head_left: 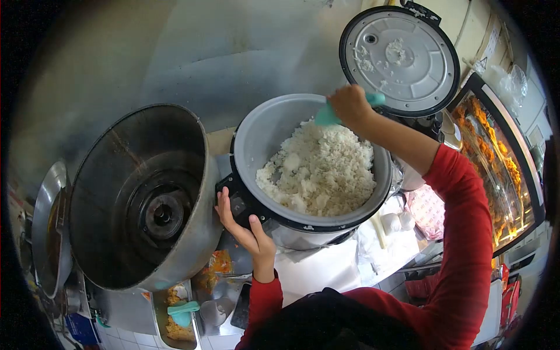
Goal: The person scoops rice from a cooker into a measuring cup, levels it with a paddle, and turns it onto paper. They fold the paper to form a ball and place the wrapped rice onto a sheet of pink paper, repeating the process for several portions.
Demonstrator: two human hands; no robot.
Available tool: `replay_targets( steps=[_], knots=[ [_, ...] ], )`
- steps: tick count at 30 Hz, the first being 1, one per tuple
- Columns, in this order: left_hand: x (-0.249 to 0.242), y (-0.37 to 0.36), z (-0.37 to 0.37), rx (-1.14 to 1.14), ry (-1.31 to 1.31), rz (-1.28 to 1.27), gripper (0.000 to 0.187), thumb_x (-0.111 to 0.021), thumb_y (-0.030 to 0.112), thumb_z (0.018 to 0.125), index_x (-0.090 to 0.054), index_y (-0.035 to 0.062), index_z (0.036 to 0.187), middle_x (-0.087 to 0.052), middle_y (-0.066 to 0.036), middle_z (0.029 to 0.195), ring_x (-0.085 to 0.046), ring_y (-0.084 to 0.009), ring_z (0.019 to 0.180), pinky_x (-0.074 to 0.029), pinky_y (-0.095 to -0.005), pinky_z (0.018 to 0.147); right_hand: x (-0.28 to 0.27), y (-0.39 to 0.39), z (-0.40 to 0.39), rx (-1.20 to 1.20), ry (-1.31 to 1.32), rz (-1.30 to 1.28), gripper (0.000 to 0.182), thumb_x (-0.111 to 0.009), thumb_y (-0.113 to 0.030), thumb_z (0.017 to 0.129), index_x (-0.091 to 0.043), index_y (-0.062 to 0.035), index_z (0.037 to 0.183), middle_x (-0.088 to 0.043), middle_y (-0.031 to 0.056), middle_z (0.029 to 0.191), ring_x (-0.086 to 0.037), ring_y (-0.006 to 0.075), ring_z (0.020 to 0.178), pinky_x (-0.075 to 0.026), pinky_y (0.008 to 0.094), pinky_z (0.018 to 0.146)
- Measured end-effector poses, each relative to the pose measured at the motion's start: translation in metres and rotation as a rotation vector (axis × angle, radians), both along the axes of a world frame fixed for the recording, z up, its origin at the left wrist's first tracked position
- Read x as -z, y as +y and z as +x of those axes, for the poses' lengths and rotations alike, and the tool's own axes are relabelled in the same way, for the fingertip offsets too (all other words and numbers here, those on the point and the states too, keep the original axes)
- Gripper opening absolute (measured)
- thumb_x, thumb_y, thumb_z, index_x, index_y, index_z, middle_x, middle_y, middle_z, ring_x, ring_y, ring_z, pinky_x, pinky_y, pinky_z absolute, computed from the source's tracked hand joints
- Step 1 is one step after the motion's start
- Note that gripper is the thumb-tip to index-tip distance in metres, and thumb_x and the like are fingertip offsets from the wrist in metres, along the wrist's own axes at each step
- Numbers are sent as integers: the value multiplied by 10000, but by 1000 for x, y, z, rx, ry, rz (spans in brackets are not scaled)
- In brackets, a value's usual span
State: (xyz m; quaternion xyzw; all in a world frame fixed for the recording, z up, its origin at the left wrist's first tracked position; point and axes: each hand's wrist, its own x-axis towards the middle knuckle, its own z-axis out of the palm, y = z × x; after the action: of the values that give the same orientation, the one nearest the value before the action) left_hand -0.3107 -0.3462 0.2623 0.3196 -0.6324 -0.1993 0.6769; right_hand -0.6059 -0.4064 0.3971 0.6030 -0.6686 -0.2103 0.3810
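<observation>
A large rice cooker stands in front of me, its inner pot heaped with white cooked rice. My right hand is closed round the handle of a turquoise rice paddle, whose blade is at the far side of the rice. At the cooker's left, my left hand grips the black side handle, thumb on one side and fingers on the other. The cooker's round lid is raised at the back right, with rice grains stuck to its inner face.
Left of the cooker is a big, deep metal drum with a central spindle. Below it sit a metal tray of orange-yellow food with a turquoise utensil, and a phone. A lit glass display case of fried food stands at right.
</observation>
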Motion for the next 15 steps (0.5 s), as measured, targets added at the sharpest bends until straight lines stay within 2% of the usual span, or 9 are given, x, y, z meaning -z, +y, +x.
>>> replay_targets(
  steps=[2,3,6,12,15],
  knots=[
    [3,-2,-1,-6,9,-12,502,-418,211,932,-285,-18,1358,-344,-187,1408,-261,-319,1340,-144,-459,1110,11,12,-5,-11,-25,-4,184,-538,-229,866,-700,-165,807,-669,-5,716,-672,191,705,-473,310,525],
    [4,-3,-2,-9,12,-15,497,-421,207,930,-293,-20,1353,-346,-189,1406,-264,-321,1337,-144,-459,1109,-5,17,0,76,-143,41,182,-529,-222,874,-699,-164,841,-667,11,719,-672,196,688,-481,320,521],
    [2,-3,-3,-20,8,-30,493,-426,196,925,-298,-23,1348,-356,-194,1399,-272,-327,1332,-148,-461,1107,-9,25,3,154,-236,114,196,-511,-216,889,-698,-159,873,-670,28,724,-669,199,681,-486,323,534],
    [-2,0,-2,-38,1,-17,500,-432,191,921,-286,-25,1348,-362,-194,1394,-278,-335,1327,-148,-464,1105,-2,20,30,-96,-141,155,192,-522,-231,884,-693,-150,851,-676,35,746,-663,200,688,-473,319,561],
    [2,-2,-2,-18,10,-36,489,-429,197,923,-296,-25,1338,-368,-193,1390,-286,-333,1322,-148,-466,1105,-30,14,38,-48,-86,102,145,-556,-231,847,-691,-180,859,-658,5,740,-660,191,722,-457,309,587]
  ],
)
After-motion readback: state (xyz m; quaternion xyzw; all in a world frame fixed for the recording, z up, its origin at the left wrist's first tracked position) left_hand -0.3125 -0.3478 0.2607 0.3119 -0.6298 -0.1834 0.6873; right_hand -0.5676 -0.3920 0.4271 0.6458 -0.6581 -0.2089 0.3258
